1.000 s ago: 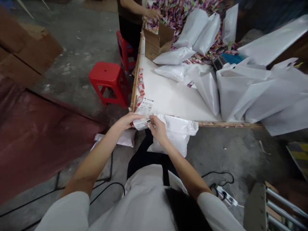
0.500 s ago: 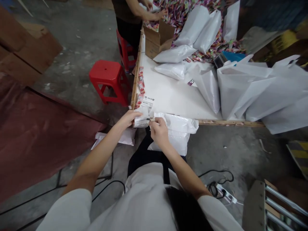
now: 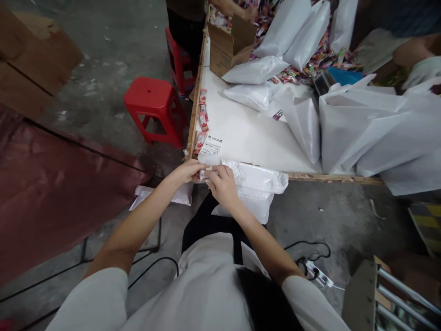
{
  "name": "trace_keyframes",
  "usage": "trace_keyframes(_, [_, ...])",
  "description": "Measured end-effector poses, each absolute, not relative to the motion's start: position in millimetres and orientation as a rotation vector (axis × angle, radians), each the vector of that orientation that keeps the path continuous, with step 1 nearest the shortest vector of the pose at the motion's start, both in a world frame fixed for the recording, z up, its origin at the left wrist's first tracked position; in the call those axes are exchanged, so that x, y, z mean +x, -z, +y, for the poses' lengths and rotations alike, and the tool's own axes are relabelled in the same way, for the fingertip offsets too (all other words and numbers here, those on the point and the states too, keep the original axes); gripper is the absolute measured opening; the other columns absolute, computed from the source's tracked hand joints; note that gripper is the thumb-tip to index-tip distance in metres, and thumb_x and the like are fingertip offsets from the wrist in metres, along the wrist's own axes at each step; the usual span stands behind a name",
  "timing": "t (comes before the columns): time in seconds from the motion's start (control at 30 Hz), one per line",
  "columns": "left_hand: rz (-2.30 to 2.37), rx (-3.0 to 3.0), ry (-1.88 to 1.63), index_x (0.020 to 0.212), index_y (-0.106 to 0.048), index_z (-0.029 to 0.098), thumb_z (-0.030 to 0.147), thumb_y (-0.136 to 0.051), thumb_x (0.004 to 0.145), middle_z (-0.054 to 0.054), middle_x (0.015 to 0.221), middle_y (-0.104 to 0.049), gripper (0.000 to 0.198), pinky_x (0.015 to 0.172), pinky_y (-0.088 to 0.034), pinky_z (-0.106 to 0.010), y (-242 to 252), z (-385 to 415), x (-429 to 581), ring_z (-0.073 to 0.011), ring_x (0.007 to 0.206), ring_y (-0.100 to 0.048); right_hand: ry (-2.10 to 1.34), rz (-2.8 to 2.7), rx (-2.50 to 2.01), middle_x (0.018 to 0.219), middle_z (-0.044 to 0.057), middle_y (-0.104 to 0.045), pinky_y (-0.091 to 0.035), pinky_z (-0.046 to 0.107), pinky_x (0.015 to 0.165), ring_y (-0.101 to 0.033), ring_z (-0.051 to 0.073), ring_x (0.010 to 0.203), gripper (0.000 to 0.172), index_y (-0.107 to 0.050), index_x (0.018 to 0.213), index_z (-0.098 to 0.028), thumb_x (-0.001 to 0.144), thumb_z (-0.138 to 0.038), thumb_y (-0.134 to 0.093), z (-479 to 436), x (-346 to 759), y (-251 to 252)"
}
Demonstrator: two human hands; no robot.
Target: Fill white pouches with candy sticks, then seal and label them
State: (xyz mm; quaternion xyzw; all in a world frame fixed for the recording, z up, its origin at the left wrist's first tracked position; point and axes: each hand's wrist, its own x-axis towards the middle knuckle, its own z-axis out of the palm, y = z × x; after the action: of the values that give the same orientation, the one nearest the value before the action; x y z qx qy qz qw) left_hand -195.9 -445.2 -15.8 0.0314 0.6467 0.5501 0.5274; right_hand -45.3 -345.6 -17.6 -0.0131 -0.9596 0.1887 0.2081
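Observation:
Printed white label sheets (image 3: pixel 211 146) lie at the near left corner of the white table, with their lower end reaching my hands. My left hand (image 3: pixel 188 172) is closed, thumb and fingers pinching the near end of the labels. Close beside it, my right hand (image 3: pixel 223 186) has its fingers bent and pressed together at the same spot. Whatever it pinches is mostly hidden by the fingers. A white plastic bag (image 3: pixel 258 178), creased and filled, lies under and right of my right hand, between the table edge and my lap.
Several small pink packets (image 3: pixel 203 115) line the table's left edge. White bags (image 3: pixel 358 128) stand at right; a cardboard box (image 3: pixel 220 57) and heaped sachets are farther back. A red stool (image 3: pixel 149 96) stands left. Other people work behind. A power strip (image 3: pixel 319 274) lies on the floor.
My hands have come closer together, and the label flap that showed between them is now largely covered. The view has shifted slightly; a gloved hand of another person appears at right.

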Motion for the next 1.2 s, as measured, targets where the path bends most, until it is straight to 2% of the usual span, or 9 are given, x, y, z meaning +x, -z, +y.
trace_keyframes(0.2, [1.609, 0.048, -1.318, 0.066, -0.064, 0.012, 0.016, -0.085, 0.068, 0.002, 0.047, -0.057, 0.021, 0.038, -0.040, -0.018, 0.1, -441.8, -189.3, -0.0094, 0.039, -0.050, -0.524, -2.678, -0.009, 0.103, 0.009, -0.063, -0.044, 0.039, 0.094, -0.051, 0.025, 0.101, 0.023, -0.072, 0.104, -0.021, 0.100, -0.012, -0.051, -346.8, -45.9, 16.8])
trace_keyframes(0.37, [1.618, 0.048, -1.317, 0.066, -0.062, 0.014, 0.017, -0.086, 0.068, 0.002, 0.050, -0.058, 0.024, 0.043, -0.047, -0.018, -3.8, -443.5, -185.6, -0.0105, 0.045, -0.056, -0.563, -2.711, -0.022, 0.109, 0.011, -0.063, -0.045, 0.039, 0.094, -0.050, 0.025, 0.102, 0.026, -0.071, 0.112, -0.020, 0.098, -0.010, -0.051, -347.8, -45.3, 12.3])
trace_keyframes(0.5, [1.632, 0.067, -1.291, 0.066, -0.065, 0.013, 0.018, -0.089, 0.064, 0.000, 0.052, -0.062, 0.025, 0.045, -0.048, -0.019, -0.5, -443.8, -185.8, -0.0121, 0.046, -0.058, -0.535, -2.748, -0.020, 0.103, 0.010, -0.062, -0.045, 0.039, 0.091, -0.049, 0.025, 0.098, 0.023, -0.071, 0.102, -0.020, 0.099, -0.011, -0.051, -347.5, -44.4, 11.4])
trace_keyframes(0.6, [1.624, 0.076, -1.292, 0.066, -0.066, 0.012, 0.018, -0.092, 0.061, -0.001, 0.052, -0.062, 0.027, 0.044, -0.047, -0.020, 1.5, -443.9, -187.2, -0.0120, 0.045, -0.058, -0.499, -2.777, -0.007, 0.103, 0.010, -0.062, -0.045, 0.038, 0.090, -0.049, 0.025, 0.097, 0.023, -0.071, 0.097, -0.020, 0.098, -0.010, -0.050, -347.2, -44.7, 13.3])
trace_keyframes(0.73, [1.602, 0.083, -1.282, 0.065, -0.066, 0.012, 0.016, -0.093, 0.055, -0.001, 0.052, -0.062, 0.029, 0.041, -0.045, -0.019, 0.5, -444.2, -187.4, -0.0108, 0.043, -0.056, -0.482, -2.823, 0.028, 0.105, 0.010, -0.061, -0.045, 0.039, 0.090, -0.049, 0.026, 0.099, 0.024, -0.070, 0.106, -0.021, 0.098, -0.010, -0.050, -347.2, -45.0, 12.6])
trace_keyframes(1.0, [1.635, 0.102, -1.261, 0.058, -0.063, 0.013, 0.016, -0.090, 0.055, 0.000, 0.047, -0.058, 0.027, 0.042, -0.041, -0.020, 0.3, -442.3, -185.0, -0.0105, 0.043, -0.052, -0.425, -2.892, 0.075, 0.103, 0.010, -0.065, -0.044, 0.038, 0.090, -0.052, 0.025, 0.096, 0.026, -0.071, 0.108, -0.021, 0.099, -0.010, -0.049, -346.7, -46.0, 4.8])
trace_keyframes(1.2, [1.932, 0.336, -1.145, 0.055, -0.066, 0.015, 0.021, -0.089, 0.059, 0.000, 0.047, -0.057, 0.023, 0.046, -0.035, -0.024, 7.1, -448.1, -209.3, -0.0132, 0.045, -0.049, -0.395, -2.760, 0.278, 0.088, 0.007, -0.064, -0.046, 0.035, 0.083, -0.053, 0.022, 0.086, 0.022, -0.070, 0.092, -0.020, 0.095, -0.006, -0.052, -371.9, -9.6, -24.6])
